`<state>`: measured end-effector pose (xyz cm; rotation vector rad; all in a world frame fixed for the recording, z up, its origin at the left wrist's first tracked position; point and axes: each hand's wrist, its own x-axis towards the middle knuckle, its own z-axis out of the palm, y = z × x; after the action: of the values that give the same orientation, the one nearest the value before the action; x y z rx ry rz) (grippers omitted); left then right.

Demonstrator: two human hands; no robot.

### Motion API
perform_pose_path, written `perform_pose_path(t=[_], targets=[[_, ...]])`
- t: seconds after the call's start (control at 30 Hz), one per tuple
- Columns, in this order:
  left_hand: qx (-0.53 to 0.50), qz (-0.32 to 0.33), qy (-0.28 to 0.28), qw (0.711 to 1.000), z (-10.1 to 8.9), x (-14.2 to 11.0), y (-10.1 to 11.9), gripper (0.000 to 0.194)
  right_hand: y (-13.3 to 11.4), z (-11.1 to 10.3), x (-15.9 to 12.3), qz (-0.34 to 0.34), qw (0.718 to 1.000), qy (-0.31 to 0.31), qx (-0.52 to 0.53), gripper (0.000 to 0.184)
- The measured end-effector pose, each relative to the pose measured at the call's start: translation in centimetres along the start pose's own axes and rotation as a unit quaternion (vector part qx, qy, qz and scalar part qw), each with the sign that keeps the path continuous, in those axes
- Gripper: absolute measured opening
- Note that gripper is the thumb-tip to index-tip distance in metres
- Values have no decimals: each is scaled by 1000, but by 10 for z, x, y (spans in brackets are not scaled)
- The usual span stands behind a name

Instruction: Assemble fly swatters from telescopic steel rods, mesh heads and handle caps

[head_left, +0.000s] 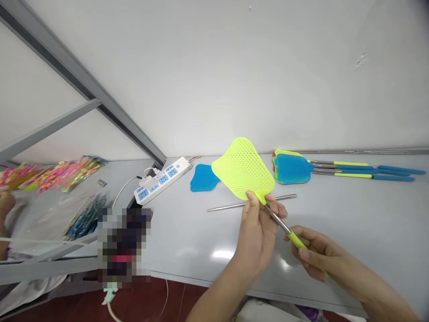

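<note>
A yellow-green fly swatter (244, 167) with a perforated head and a metal shaft is held tilted above the table. My left hand (256, 232) pinches it at the neck, where the head meets the shaft. Around its yellow-green handle, my right hand (317, 250) is closed, hiding part of the grip. Behind my left hand a thin metal rod (224, 207) lies on the table. A blue swatter head (203, 178) rests partly behind the yellow-green one. To the right, several fly swatters (293, 169) in blue and yellow-green are stacked with handles pointing right.
A white power strip (164, 179) with plugs sits left on the grey table (181, 241). Long metal rods (368, 151) lie along the wall. A grey metal frame (83, 85) divides off another table with bagged colourful items (56, 174). Another person's hand (6, 203) shows far left.
</note>
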<state>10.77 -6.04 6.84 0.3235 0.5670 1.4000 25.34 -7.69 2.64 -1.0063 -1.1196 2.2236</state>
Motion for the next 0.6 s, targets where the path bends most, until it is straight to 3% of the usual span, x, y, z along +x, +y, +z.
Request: perform_pose_path(t=[0.07,0.17,0.23,0.37,0.5,0.6], targets=[[20,31,26,999,-1,3,-7,34,8,-4,-5,-20,994,103,-27,29],[98,84,56,990,-3,6,-18,32,17,-15,-12,-66,962,264,-12,30],[152,108,68,980,-4,6,-28,29,21,-28,-17,-99,940,323,37,28],[182,111,62,975,-4,5,-51,33,23,-48,-22,-153,918,354,96,21],[217,116,55,968,-3,6,-61,37,17,-52,-21,-195,903,355,143,16],[332,113,-41,936,-5,7,-52,26,2,-63,-22,-252,877,369,175,9]])
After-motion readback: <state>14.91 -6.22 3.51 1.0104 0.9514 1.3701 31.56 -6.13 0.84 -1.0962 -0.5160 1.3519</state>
